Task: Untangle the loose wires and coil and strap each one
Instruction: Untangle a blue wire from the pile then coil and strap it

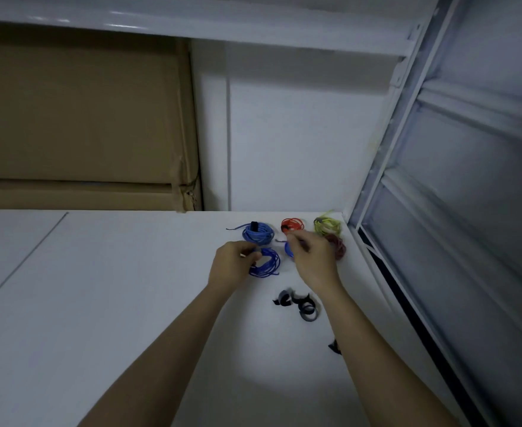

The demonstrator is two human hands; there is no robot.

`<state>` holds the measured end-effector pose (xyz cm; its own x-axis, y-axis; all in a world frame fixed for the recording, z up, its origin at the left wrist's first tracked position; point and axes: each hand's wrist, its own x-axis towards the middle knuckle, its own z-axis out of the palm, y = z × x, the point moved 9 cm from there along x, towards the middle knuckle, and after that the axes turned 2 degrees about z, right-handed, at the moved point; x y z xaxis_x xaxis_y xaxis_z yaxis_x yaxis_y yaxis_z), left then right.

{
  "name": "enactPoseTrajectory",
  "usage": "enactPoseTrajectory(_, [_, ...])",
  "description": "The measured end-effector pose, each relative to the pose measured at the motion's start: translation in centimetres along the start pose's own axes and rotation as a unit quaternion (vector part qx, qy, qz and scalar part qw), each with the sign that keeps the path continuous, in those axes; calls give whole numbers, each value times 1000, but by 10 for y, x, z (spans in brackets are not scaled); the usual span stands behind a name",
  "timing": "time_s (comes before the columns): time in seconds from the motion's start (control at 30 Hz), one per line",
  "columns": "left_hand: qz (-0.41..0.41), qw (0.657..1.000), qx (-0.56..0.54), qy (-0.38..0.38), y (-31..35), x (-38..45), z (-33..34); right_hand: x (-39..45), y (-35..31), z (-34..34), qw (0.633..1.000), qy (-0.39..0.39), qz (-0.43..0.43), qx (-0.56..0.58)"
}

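Wires: we pinch the dark blue coil (267,262) with our left hand (233,266); our right hand (310,260) pinches another blue wire (289,248) beside it.

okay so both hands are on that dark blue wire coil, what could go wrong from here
The dark blue coil shows no strap, so its loops could spring apart if the left hand loosens. The right hand hovers close to the red coil and dark red coil, and might knock them.
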<state>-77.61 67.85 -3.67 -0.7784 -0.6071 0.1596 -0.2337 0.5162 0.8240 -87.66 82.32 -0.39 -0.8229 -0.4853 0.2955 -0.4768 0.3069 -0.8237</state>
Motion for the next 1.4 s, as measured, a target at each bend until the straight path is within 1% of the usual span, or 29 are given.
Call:
enactPoseTrajectory(0.07, [-3, 998, 61, -6, -9, 7, 7, 0, 10, -16, 999, 33, 11, -18])
enactPoseTrajectory(0.17, [-10, 990, 137, 4, -15, 13, 11, -4, 23, -32, 998, 35, 21, -56])
enactPoseTrajectory(0.27, [-28, 987, 161, 0, -17, 15, 16, -6, 31, -39, 995, 27, 29, -88])
enactPoseTrajectory(0.33, [-48, 987, 153, -2, -18, 14, 17, -9, 32, -39, 994, 22, 27, -99])
enactPoseTrajectory(0.4, [-65, 986, 150, 15, -17, 10, 11, -13, 26, -37, 994, 22, 6, -108])
enactPoseTrajectory(0.47, [-39, 979, 195, 50, -11, 5, -4, -14, 12, -29, 992, 14, -34, -124])
enactPoseTrajectory(0.53, [9, 961, 263, 81, -3, -3, -26, -13, -8, -13, 988, -8, -74, -134])
enactPoseTrajectory(0.6, [27, 943, 320, 91, -4, -13, -53, -10, -29, 10, 984, -32, -108, -139])
enactPoseTrajectory(0.63, [17, 933, 346, 98, -8, -19, -71, -9, -41, 26, 980, -48, -128, -142])
enactPoseTrajectory(0.7, [-29, 914, 389, 113, -26, -38, -118, -13, -69, 69, 971, -86, -164, -152])
enactPoseTrajectory(0.83, [-133, 883, 428, 143, -73, -96, -234, -45, -134, 179, 943, -181, -225, -167])
enactPoseTrajectory(0.9, [-177, 865, 440, 166, -98, -130, -299, -69, -176, 237, 924, -221, -262, -168])
enactPoseTrajectory(1.03, [-243, 825, 466, 207, -150, -197, -425, -120, -278, 350, 888, -267, -333, -171])
enactPoseTrajectory(1.1, [-261, 817, 465, 221, -175, -225, -482, -144, -330, 401, 877, -273, -357, -169])
enactPoseTrajectory(1.23, [-267, 810, 463, 241, -222, -266, -588, -185, -427, 496, 864, -280, -384, -166])
enactPoseTrajectory(1.4, [-266, 812, 450, 259, -277, -288, -698, -214, -522, 591, 850, -287, -412, -160])
